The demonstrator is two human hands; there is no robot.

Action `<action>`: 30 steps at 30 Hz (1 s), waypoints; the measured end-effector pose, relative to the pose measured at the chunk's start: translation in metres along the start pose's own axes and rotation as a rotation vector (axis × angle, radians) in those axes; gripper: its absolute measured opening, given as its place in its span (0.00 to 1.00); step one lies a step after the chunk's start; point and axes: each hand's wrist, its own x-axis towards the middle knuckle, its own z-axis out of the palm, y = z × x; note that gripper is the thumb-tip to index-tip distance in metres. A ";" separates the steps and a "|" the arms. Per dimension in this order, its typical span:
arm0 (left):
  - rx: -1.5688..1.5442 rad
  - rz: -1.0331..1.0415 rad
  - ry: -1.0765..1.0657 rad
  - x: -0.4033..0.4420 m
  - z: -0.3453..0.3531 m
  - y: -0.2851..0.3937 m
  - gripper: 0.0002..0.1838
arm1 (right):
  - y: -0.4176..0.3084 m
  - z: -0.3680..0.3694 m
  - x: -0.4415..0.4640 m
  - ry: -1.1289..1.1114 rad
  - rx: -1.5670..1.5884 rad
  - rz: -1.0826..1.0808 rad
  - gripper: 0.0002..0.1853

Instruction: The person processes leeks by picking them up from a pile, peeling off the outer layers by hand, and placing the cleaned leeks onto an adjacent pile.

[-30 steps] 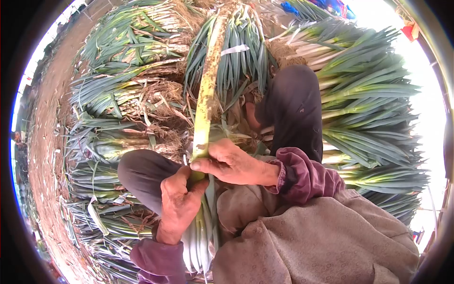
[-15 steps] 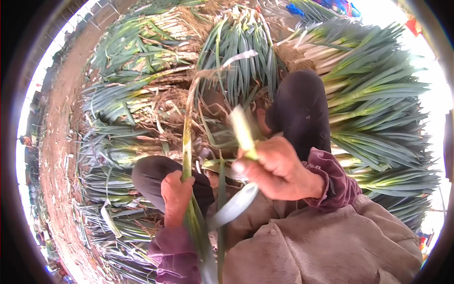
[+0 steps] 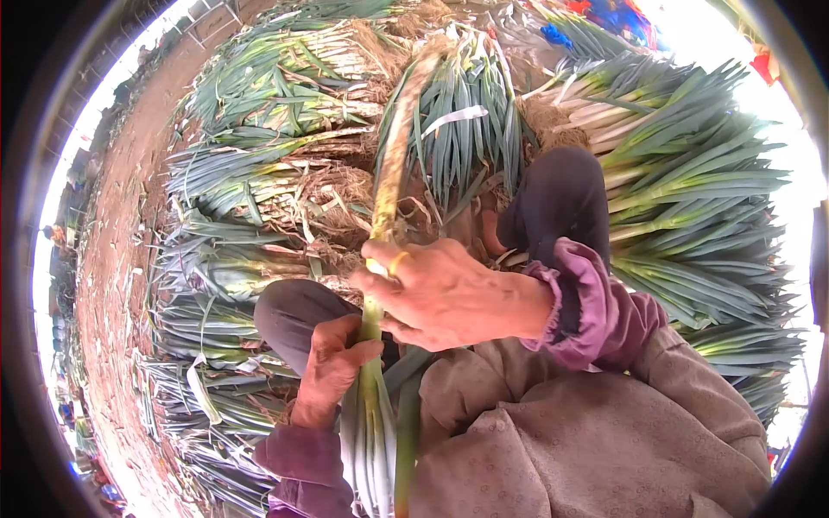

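Note:
A long leek (image 3: pixel 395 177) runs upright through the middle of the view, its brown root end up and its green leaves down across my lap. My left hand (image 3: pixel 335 361) is wrapped round its stalk, thumb across the front. Just above, my right hand (image 3: pixel 440 293), with a ring on one finger, is closed round the same stalk from the right. Its fingers partly hide the leek there. Beyond the hands, a bundle of leeks (image 3: pixel 471 142) lies with its leaves toward me, and a pale strip of leaf (image 3: pixel 455 118) rests on it.
My knees (image 3: pixel 566 198) frame the work. Stacked leeks (image 3: pixel 259 155) with brown roots line the left, and a tall pile of leeks (image 3: pixel 691 190) stands close on the right. Bare dirt ground (image 3: pixel 117 285) strewn with scraps runs along the far left. Something blue (image 3: pixel 557 35) lies at the back.
My right hand has moved left onto the leek's stalk; the pale piece it held is gone from it. A pale strip now lies on the far bundle. My left hand still holds the leek.

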 end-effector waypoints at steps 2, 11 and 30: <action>0.045 0.084 -0.020 0.000 0.004 -0.001 0.07 | 0.000 0.009 0.003 -0.024 0.001 -0.067 0.17; 0.584 0.239 -0.022 0.009 0.012 -0.001 0.10 | 0.024 0.022 -0.009 -0.156 0.039 -0.072 0.13; 1.293 0.789 0.084 0.017 0.028 -0.007 0.11 | 0.039 0.042 -0.032 -0.093 -0.027 -0.251 0.11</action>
